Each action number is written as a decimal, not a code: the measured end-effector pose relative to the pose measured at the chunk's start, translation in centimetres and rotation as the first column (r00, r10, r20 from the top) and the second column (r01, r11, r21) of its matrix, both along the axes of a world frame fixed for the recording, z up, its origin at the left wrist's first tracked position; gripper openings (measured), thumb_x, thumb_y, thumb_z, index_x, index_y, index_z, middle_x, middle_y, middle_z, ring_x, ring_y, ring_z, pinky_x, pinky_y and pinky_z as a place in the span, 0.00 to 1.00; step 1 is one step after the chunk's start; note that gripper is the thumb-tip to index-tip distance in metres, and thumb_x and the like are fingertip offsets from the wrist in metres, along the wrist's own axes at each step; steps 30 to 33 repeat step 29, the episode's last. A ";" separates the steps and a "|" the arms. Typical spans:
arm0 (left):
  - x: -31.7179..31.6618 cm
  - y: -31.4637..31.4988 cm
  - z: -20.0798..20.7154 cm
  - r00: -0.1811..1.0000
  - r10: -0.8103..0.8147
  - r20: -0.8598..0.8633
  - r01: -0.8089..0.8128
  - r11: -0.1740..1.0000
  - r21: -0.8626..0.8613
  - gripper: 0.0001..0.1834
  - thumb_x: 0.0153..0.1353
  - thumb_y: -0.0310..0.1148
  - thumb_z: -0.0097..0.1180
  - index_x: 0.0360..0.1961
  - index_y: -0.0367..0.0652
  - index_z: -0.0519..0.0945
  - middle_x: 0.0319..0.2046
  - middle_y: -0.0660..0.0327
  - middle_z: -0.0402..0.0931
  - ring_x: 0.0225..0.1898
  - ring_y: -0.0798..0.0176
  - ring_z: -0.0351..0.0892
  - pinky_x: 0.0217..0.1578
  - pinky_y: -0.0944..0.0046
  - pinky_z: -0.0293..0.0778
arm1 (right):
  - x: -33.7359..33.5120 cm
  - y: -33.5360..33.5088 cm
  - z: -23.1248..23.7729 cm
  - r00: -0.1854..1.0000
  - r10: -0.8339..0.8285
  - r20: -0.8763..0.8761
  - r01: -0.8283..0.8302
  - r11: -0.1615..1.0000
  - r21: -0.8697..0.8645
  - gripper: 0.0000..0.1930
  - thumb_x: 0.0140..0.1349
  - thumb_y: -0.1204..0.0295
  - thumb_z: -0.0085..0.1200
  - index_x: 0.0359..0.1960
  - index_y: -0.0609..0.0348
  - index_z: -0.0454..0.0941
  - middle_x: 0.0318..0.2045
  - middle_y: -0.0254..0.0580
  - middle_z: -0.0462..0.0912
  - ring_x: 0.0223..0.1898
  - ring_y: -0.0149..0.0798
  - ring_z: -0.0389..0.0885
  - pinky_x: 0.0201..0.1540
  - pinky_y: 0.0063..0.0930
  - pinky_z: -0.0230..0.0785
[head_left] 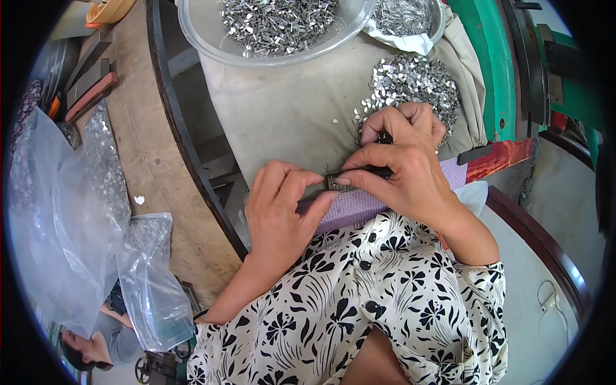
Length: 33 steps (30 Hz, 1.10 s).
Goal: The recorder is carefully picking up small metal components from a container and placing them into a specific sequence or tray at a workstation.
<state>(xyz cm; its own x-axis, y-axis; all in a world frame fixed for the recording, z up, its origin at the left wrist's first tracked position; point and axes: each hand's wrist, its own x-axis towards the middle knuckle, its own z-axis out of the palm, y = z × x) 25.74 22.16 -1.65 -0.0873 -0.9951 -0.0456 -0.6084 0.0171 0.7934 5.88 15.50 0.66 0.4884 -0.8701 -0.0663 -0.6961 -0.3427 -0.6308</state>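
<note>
My left hand [277, 208] has its thumb and fingertips pinched at the left end of a short, dark, ridged metal strip [335, 183]. Thumb and forefinger of my right hand [410, 162] press on the same strip from the other side. Its other fingers curl over something dark, mostly hidden. The strip is held just above a purple checked pad [350, 213] at the near edge of the work surface. Directly beyond my right hand, a pile of small shiny metal pieces [410, 82] lies on a beige cloth [276, 115].
Farther back are a clear plastic basin [212, 56] of small metal parts and a bowl [441, 25] of thin pins. Clear plastic bags [151, 282] hang over the wooden bench [163, 192] at left. Green machine framing [484, 70] stands right. Another person [109, 346] is at lower left.
</note>
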 end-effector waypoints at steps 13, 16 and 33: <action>-0.1 -0.1 0.2 1.000 0.007 0.005 -0.007 1.000 0.008 0.16 0.42 0.25 0.75 0.33 0.40 0.81 0.31 0.60 0.73 0.35 0.59 0.75 0.35 0.62 0.70 | -0.6 -0.3 0.4 0.999 -0.010 -0.033 0.010 1.000 0.000 0.08 0.43 0.64 0.72 0.24 0.49 0.88 0.35 0.28 0.74 0.47 0.42 0.65 0.52 0.42 0.48; -0.1 -0.1 0.2 1.000 0.010 -0.003 -0.010 1.000 0.023 0.16 0.42 0.25 0.74 0.33 0.39 0.81 0.31 0.61 0.73 0.35 0.59 0.75 0.35 0.63 0.70 | -0.8 -0.4 0.5 1.000 0.010 -0.025 -0.010 1.000 -0.011 0.08 0.43 0.63 0.72 0.25 0.49 0.88 0.34 0.28 0.74 0.47 0.42 0.66 0.52 0.42 0.49; -0.1 0.0 0.2 1.000 0.005 -0.007 -0.005 0.999 0.038 0.15 0.45 0.29 0.73 0.34 0.41 0.81 0.33 0.60 0.73 0.37 0.54 0.75 0.36 0.57 0.71 | -2.1 0.0 1.0 0.994 0.010 -0.113 -0.011 1.000 -0.013 0.10 0.43 0.62 0.72 0.27 0.47 0.89 0.36 0.26 0.74 0.48 0.40 0.64 0.54 0.43 0.49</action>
